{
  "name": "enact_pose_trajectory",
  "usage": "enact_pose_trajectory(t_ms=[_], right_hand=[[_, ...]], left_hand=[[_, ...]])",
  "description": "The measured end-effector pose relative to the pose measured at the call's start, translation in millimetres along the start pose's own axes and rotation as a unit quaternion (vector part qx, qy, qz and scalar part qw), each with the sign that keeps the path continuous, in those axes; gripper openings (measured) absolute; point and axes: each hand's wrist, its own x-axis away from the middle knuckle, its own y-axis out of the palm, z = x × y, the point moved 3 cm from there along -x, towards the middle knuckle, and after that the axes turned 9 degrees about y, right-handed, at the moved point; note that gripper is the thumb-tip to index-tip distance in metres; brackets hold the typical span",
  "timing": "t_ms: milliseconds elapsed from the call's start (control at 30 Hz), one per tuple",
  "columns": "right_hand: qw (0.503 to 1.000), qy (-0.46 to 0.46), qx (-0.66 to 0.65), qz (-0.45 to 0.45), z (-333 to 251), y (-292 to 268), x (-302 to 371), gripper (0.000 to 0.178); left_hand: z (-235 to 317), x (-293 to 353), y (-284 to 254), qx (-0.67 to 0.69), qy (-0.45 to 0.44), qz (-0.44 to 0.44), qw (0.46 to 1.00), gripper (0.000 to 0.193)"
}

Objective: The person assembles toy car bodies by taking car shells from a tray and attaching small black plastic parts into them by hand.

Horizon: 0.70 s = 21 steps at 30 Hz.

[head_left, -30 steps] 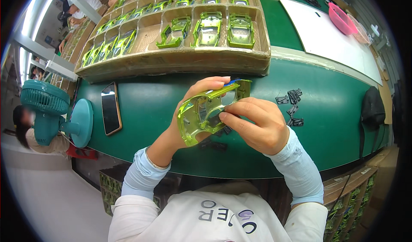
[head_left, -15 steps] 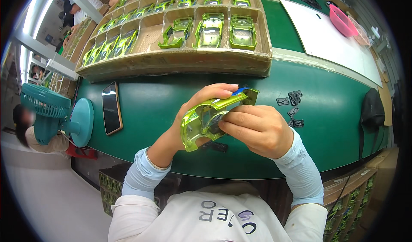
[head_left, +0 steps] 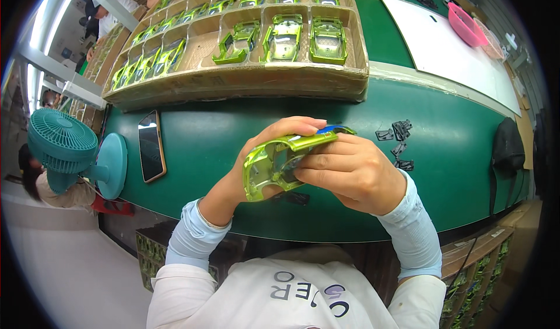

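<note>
A green toy car body shell (head_left: 256,167) with a blue patch is held above the green table, its hollow side turned partly toward me. My left hand (head_left: 256,148) grips it from behind, fingers over its upper edge. My right hand (head_left: 356,171) is closed with its fingers reaching inside the shell; what the fingertips pinch or press there is hidden, though a dark part shows beside them. Small black plastic parts (head_left: 401,130) lie on the table right of my right hand. Another black part (head_left: 296,198) lies below the shell, partly covered.
A cardboard box (head_left: 233,84) with dividers holds several green car shells at the back. To the left are a phone (head_left: 151,148) and a teal fan (head_left: 63,142). A white board (head_left: 449,55), pink basket (head_left: 466,25) and black bag (head_left: 507,145) are at right. Other people work at far left.
The shell has tilted slightly, and my right hand has shifted a little right and up, its fingers still inside. The fan's head has turned.
</note>
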Motion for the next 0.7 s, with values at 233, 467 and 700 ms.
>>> enact_pose_trajectory(t_ms=[233, 467, 700], right_hand=[[0.995, 0.076, -0.059, -0.018, 1.3, 6.8, 1.4, 0.022], [0.997, 0.043, -0.034, 0.055, -2.3, 16.4, 2.8, 0.025], [0.96, 0.203, -0.155, 0.112, 3.1, 10.7, 1.5, 0.019]], left_hand=[[-5.6, 3.0, 2.3, -0.013, -0.056, 0.019, 0.998, 0.061], [-0.6, -1.4, 6.2, 0.012, -0.04, 0.032, 0.999, 0.06], [-5.3, 2.6, 1.5, -0.011, -0.197, 0.076, 0.977, 0.076]])
